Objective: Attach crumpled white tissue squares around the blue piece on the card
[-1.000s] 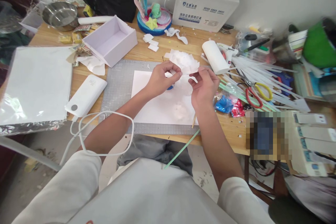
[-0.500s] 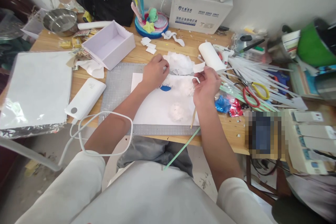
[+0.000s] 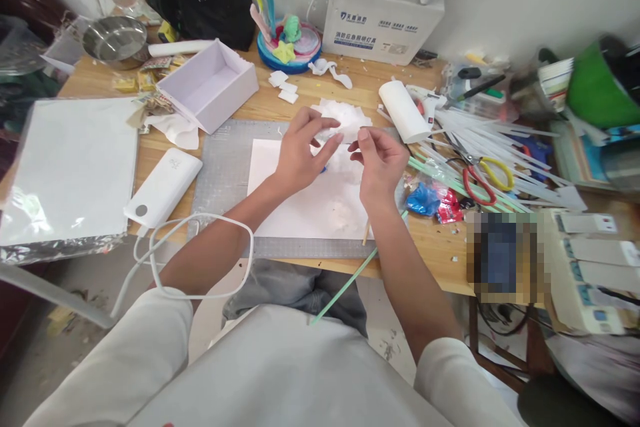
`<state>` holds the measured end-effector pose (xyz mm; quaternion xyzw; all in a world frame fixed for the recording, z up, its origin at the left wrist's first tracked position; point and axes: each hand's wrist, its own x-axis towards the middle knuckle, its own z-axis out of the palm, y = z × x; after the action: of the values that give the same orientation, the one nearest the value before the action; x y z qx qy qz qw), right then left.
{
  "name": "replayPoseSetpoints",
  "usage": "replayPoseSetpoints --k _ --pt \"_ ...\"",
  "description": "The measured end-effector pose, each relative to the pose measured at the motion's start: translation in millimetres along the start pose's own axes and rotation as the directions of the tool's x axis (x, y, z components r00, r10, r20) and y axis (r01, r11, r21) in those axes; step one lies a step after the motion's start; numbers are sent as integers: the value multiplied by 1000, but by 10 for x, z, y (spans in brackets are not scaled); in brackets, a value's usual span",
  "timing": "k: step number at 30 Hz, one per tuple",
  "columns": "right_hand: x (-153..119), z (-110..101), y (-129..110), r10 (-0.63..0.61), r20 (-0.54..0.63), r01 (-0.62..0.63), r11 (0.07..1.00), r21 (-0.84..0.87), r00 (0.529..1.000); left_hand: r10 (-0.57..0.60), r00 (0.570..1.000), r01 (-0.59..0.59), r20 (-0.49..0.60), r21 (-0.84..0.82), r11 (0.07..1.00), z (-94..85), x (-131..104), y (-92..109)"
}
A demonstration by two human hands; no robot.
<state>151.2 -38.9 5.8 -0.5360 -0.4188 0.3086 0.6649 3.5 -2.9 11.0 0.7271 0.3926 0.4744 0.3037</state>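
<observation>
My left hand and my right hand are raised close together over a white sheet of paper on a grey cutting mat. Thumb and fingers of both hands pinch a small piece of white tissue between them. Just behind the hands lies a pile of white tissue pieces. A blue blob shows partly under my left hand. A white fluffy tuft lies on the sheet near its front edge.
A white roll, scissors with red and yellow handles and several white strips lie to the right. An open white box, a white power bank with cable and a wrapped paper stack sit to the left.
Half a second ago my left hand reached back to the tissue pile and my right hand held a piece apart. Now both hands have come together again over the sheet, pinching tissue.
</observation>
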Motion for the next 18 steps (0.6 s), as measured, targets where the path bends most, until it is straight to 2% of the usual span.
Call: replayPoseSetpoints --k 3,6,8,11,18 --pt "-14 -12 -4 -64 62 64 998 -5 996 -39 998 45 53 -99 994 33 -6 70" --pt "-18 -20 -3 -118 85 119 993 -3 989 -86 995 94 59 -147 985 24 21 43" --pt "-20 -20 -6 -112 89 112 994 -1 990 -106 993 113 54 -154 982 13 32 23" --pt "-22 -19 -9 -90 96 91 996 -9 991 -93 995 99 43 -170 981 5 35 18" --pt "-10 -14 32 -125 83 122 992 42 989 -75 997 77 22 -183 980 26 40 -2"
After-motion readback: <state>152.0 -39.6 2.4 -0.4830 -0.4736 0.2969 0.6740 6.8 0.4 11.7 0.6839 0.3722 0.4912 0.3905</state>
